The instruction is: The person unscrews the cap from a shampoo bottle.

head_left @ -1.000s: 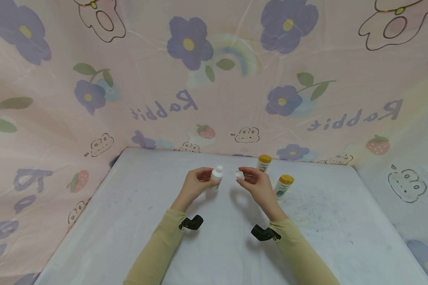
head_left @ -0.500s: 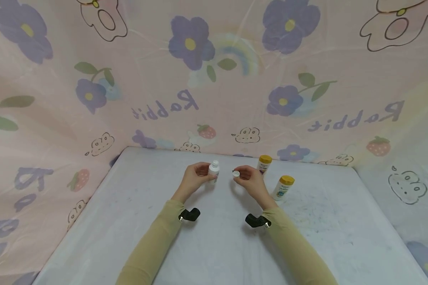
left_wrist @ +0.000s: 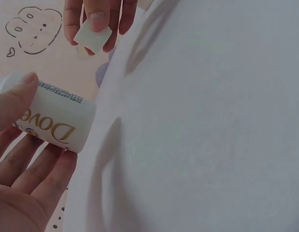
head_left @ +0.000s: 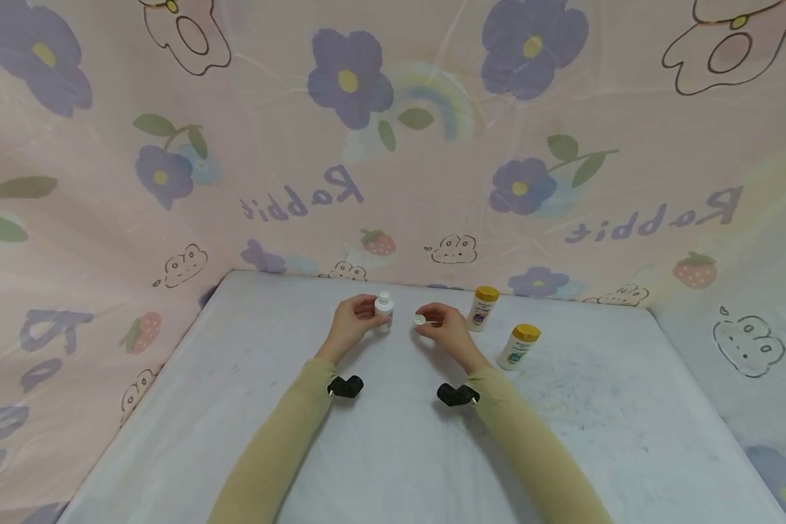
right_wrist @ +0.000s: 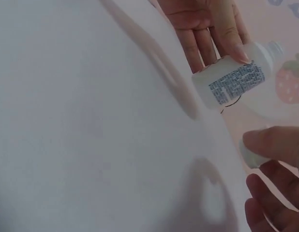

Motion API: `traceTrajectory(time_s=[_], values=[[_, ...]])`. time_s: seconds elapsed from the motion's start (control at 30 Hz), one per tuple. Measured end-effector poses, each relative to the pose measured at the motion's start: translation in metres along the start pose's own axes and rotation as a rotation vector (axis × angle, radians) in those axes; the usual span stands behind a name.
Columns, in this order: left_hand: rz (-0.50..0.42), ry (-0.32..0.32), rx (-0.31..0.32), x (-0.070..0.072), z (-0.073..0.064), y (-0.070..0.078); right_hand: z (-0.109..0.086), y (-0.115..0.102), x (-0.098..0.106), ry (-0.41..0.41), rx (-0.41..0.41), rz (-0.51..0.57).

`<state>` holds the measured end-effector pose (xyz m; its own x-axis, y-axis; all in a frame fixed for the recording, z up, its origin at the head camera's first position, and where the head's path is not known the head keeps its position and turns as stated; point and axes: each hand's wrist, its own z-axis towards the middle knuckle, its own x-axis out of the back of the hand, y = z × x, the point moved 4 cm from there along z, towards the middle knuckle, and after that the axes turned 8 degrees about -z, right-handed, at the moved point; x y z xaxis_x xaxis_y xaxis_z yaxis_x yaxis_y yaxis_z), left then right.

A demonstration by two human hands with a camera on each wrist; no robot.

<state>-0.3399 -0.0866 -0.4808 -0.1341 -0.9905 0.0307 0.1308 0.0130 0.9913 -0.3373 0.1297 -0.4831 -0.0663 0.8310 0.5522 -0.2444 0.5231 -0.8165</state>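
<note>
Fingers (left_wrist: 60, 179) grip a white bottle (head_left: 383, 314), its cap (head_left: 420, 319) held apart

The bottle is roughly upright, its bare neck showing, over the far part of the counter (head_left: 393, 444) and seemingly lifted off it. The left hand (head_left: 352, 322) pinches its body between thumb and fingers; the right hand (head_left: 447, 329) pinches the cap nearby, not touching the bottle. Good handling here probably means a steady, light squeeze, a level neck, and fingertips gathered on the cap's side, clear of its rim. One yellow-lidded bottle (head_left: 482, 309) stands near the right hand, so that elbow room looks tight; a second yellow-lidded bottle (head_left: 519, 348) stands closer to the person. Behind hangs a printed curtain (head_left: 426, 211).
</note>
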Motion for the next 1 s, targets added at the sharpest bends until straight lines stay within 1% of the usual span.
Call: traceTrajectory(time_s=[0.17,0.33,0.5,0.67,0.8,1.0], values=[[0.019,0.03,0.005,0.006,0.007,-0.004,0.008,-0.001,-0.01,-0.006,-0.005,-0.007],[0.024,0.03,0.02,0.009,0.011,-0.005,0.015,0.0,-0.016,-0.015,-0.036,-0.044],[0.015,0.026,0.02,0.01,0.015,-0.005,0.02,0.0,-0.018,-0.005,-0.065,-0.058],[-0.007,0.039,0.016,0.009,0.019,-0.005,0.024,0.004,-0.021,0.012,-0.08,-0.062],[-0.002,0.044,0.024,0.008,0.021,-0.006,0.026,0.009,-0.024,0.019,-0.092,-0.072],[0.012,0.033,0.026,0.008,0.022,-0.009,0.025,0.013,-0.029,0.019,-0.093,-0.106]])
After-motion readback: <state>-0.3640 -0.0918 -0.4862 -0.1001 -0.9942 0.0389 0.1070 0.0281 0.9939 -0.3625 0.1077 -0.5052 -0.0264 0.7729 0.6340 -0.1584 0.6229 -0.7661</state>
